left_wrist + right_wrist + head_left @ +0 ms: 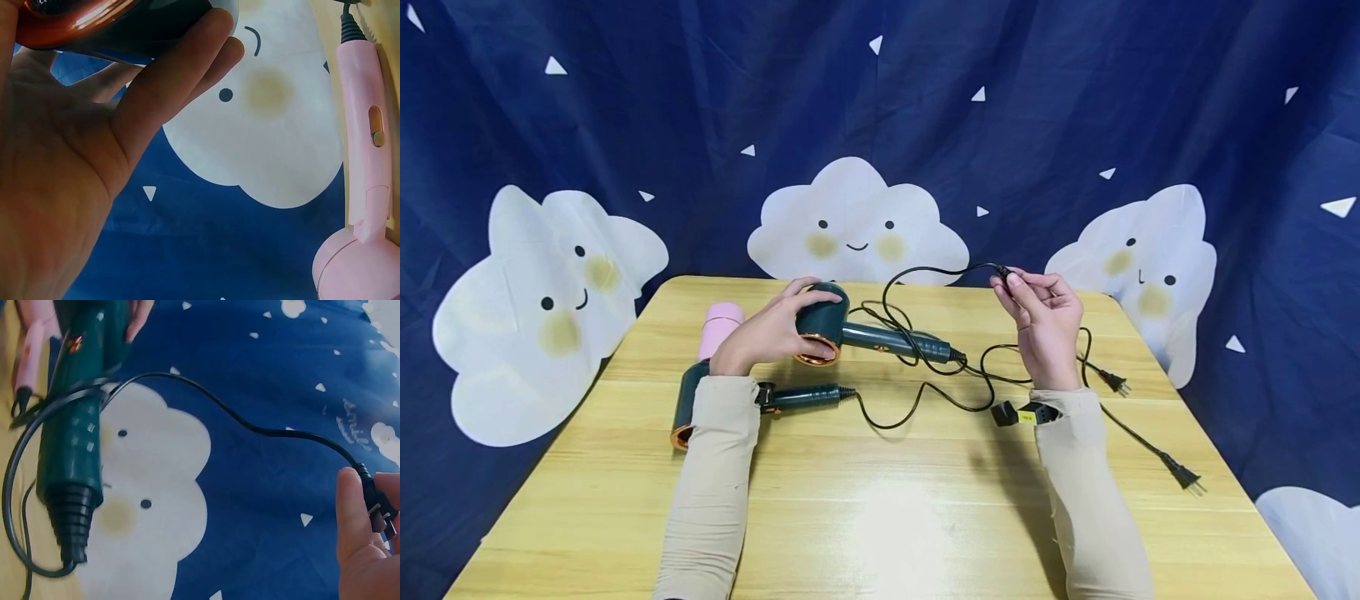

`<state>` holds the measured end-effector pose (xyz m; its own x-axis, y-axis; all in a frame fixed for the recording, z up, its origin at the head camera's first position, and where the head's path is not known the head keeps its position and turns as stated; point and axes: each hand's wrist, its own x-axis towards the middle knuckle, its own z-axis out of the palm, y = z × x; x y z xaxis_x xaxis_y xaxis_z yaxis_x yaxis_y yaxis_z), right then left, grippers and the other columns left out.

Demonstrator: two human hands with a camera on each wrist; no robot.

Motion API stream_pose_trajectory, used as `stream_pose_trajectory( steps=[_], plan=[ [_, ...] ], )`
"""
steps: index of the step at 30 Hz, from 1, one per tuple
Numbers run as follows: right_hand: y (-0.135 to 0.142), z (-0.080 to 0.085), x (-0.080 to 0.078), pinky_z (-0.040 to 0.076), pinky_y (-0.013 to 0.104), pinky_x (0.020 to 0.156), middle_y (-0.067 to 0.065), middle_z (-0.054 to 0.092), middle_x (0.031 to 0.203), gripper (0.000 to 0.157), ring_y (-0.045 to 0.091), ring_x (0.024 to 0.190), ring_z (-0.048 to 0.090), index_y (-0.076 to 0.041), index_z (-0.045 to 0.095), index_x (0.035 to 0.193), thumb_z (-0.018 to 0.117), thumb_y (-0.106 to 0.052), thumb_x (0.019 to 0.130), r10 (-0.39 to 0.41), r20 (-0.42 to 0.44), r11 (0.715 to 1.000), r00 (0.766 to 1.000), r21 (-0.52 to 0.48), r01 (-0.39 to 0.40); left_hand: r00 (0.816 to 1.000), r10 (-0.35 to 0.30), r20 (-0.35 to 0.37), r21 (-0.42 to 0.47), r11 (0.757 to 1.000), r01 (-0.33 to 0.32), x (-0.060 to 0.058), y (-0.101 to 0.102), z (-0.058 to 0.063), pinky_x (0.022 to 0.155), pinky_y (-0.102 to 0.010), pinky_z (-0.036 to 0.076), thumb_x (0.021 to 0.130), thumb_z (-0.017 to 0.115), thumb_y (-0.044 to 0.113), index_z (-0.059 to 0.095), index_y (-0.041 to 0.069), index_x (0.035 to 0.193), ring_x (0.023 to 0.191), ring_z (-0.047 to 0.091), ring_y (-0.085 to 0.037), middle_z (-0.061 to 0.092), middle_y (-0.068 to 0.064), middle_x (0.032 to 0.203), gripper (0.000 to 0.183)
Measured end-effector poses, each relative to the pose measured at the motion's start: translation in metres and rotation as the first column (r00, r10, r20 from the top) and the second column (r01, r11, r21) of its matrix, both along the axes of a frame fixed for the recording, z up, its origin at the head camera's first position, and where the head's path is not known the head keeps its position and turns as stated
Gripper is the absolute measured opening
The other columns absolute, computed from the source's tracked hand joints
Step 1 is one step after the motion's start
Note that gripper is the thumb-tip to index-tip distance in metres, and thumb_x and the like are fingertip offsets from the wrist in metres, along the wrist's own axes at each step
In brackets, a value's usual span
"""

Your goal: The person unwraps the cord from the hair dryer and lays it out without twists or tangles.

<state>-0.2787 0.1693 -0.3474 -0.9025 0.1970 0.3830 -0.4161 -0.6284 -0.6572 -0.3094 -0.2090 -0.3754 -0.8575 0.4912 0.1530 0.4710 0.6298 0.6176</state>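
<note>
My left hand [767, 337] grips the round head of a dark green hair dryer [891, 339], thumb on the copper-rimmed end and fingers over the top. The dryer's handle points right. In the right wrist view its black cord [250, 428] loops round the handle [70, 444]. Between thumb and fingers, my right hand [1048, 329] pinches the cord's two-prong plug [377, 501], raised to the right of the dryer. A second dark green hair dryer [805, 397] lies in front, partly hidden by my left forearm.
A pink hair dryer [365, 125] lies behind my left wrist. Beside my right sleeve are a small black block with a yellow label [1026, 416] and a black piece [1003, 413]. Two more plugs, one farther back [1114, 381] and one nearer [1183, 476], lie at the table's right.
</note>
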Motion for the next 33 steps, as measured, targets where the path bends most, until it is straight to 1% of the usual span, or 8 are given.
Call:
stream_pose_trajectory(
  steps=[7,15,17,24,26,31,32,33],
  plan=[
    [-0.004,0.010,0.011,0.063,0.034,0.083,0.020,0.077,0.100,0.011,0.030,0.084,0.079,0.006,0.064,0.096,0.067,0.016,0.090,0.069,-0.003,0.997,0.998,-0.041,-0.069,1.000,-0.002,0.010,-0.005,1.000,0.002,-0.002,0.000,-0.002,0.107,-0.054,0.050,0.069,0.097,0.043,0.057,0.030,0.145,0.132,0.052,-0.040,0.029,-0.010,0.165,0.086],
    [-0.011,0.024,0.030,0.063,0.034,0.083,0.022,0.077,0.104,0.014,0.032,0.086,0.079,0.006,0.064,0.097,0.060,0.018,0.093,0.193,-0.077,0.979,0.978,-0.055,-0.197,1.000,0.002,0.005,-0.017,1.000,-0.001,-0.003,0.001,-0.005,0.107,-0.054,0.049,0.070,0.096,0.041,0.057,0.029,0.144,0.133,0.050,-0.040,0.029,-0.011,0.165,0.084],
    [-0.014,0.026,0.034,0.063,0.035,0.083,0.022,0.077,0.104,0.015,0.032,0.086,0.079,0.006,0.065,0.097,0.058,0.019,0.094,0.219,-0.085,0.973,0.972,-0.052,-0.224,1.000,0.001,0.005,-0.015,1.000,-0.001,-0.003,0.001,-0.006,0.107,-0.054,0.049,0.070,0.096,0.041,0.058,0.029,0.144,0.133,0.051,-0.040,0.029,-0.012,0.165,0.084],
    [-0.019,0.036,0.051,0.063,0.035,0.086,0.018,0.079,0.105,0.019,0.030,0.088,0.079,0.001,0.067,0.095,0.057,0.017,0.096,0.246,-0.099,0.969,0.964,0.022,-0.245,1.000,0.005,0.011,-0.003,1.000,-0.005,-0.004,0.000,-0.006,0.107,-0.055,0.050,0.071,0.096,0.041,0.057,0.030,0.145,0.133,0.051,-0.040,0.029,-0.011,0.166,0.085],
    [-0.019,0.039,0.057,0.063,0.036,0.087,0.020,0.078,0.107,0.019,0.031,0.090,0.079,0.003,0.066,0.096,0.055,0.018,0.097,0.290,-0.127,0.956,0.948,0.009,-0.292,1.000,0.008,0.011,0.003,1.000,-0.008,-0.004,0.000,-0.006,0.107,-0.056,0.050,0.070,0.096,0.041,0.056,0.031,0.145,0.134,0.051,-0.040,0.029,-0.009,0.166,0.085],
    [-0.021,0.044,0.068,0.062,0.038,0.088,0.024,0.076,0.112,0.023,0.034,0.092,0.079,0.007,0.064,0.097,0.046,0.022,0.098,0.405,-0.201,0.910,0.892,-0.001,-0.414,1.000,0.013,0.002,0.023,1.000,-0.013,-0.006,-0.002,-0.006,0.107,-0.057,0.049,0.069,0.097,0.041,0.057,0.031,0.145,0.134,0.050,-0.040,0.030,-0.006,0.164,0.086],
    [-0.021,0.045,0.070,0.062,0.038,0.088,0.025,0.076,0.112,0.024,0.034,0.092,0.079,0.008,0.064,0.097,0.045,0.022,0.098,0.420,-0.210,0.903,0.883,0.002,-0.429,1.000,0.015,-0.001,0.026,1.000,-0.015,-0.006,-0.002,-0.007,0.107,-0.057,0.049,0.069,0.097,0.041,0.057,0.030,0.145,0.134,0.050,-0.040,0.031,-0.006,0.164,0.086],
    [-0.021,0.045,0.071,0.062,0.037,0.088,0.025,0.076,0.113,0.025,0.034,0.091,0.079,0.008,0.064,0.098,0.044,0.022,0.098,0.425,-0.213,0.902,0.880,0.015,-0.432,1.000,0.016,-0.002,0.026,1.000,-0.016,-0.006,-0.002,-0.007,0.107,-0.057,0.049,0.069,0.097,0.040,0.057,0.030,0.145,0.134,0.050,-0.040,0.031,-0.006,0.164,0.086]
  ],
)
